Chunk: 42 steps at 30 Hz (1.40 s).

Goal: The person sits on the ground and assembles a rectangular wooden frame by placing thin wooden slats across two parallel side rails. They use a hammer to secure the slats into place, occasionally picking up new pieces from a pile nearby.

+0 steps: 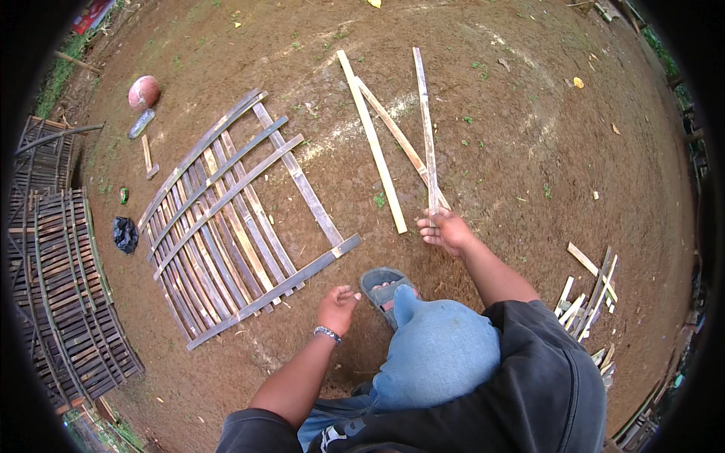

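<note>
At the far left, finished bamboo panels (68, 302) lay stacked on the dirt ground (529, 151), and just right of them a half-built bamboo lattice (226, 226) lay flat (a reddish ball (143, 92) sat beyond its far corner). The left hand (337, 308) hovered loosely curled and empty near the lattice's closest corner, beside a sandalled foot (387, 291). Further right, the right hand (447, 230) pinched the near end of a long bamboo slat (425, 128), which stretched away over two other loose slats (377, 151) on the ground.

Black bag (125, 234) beside lattice (226, 219)
</note>
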### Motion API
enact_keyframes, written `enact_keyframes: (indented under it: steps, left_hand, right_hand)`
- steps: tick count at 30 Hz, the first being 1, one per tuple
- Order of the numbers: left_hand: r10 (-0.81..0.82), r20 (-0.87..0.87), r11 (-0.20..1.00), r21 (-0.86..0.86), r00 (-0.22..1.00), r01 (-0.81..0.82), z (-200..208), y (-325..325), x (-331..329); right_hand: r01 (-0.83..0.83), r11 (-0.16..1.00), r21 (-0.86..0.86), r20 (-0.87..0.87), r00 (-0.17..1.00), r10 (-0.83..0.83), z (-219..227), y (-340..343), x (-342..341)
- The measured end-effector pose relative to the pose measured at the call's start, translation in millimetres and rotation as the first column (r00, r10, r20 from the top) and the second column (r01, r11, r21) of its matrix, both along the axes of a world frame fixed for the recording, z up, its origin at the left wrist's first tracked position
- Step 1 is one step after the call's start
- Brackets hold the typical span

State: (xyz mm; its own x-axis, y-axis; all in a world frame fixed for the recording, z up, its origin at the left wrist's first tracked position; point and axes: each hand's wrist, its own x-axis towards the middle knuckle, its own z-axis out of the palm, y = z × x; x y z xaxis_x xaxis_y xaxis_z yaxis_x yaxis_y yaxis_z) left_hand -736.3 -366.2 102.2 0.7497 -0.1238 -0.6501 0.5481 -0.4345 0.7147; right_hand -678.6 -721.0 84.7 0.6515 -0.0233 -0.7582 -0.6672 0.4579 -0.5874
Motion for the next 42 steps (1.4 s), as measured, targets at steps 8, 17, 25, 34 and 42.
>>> enact_keyframes:
  steps: [8,17,25,34,42]
  left_hand:
    - [-0.164,0.33,0.976,0.189,0.93,0.105,48.0,5.2,23.4]
    - [-0.665,0.218,0.31,0.951,0.715,-0.001,144.1,132.1,80.0]
    - [-0.582,0.141,0.598,0.741,0.801,0.304,151.6,274.4,-52.5]
    - [-0.107,0.077,0.779,0.626,0.991,0.036,184.9,256.5,-198.1]
    - [-0.059,-0.013,0.789,0.612,0.998,0.054,246.6,269.8,-263.3]
  right_hand:
    - [-0.336,0.905,-0.261,0.151,0.912,0.382,-23.0,5.9,-45.4]
    - [-0.798,0.441,-0.411,0.11,0.437,0.893,123.3,25.9,-23.7]
    - [-0.512,0.841,-0.173,0.393,0.747,0.536,111.7,11.8,84.8]
    - [-0.434,-0.024,-0.901,-0.165,0.289,0.943,1.3,126.1,98.7]
    - [-0.291,-0.374,-0.88,-0.404,0.048,0.913,-2.3,180.4,65.8]
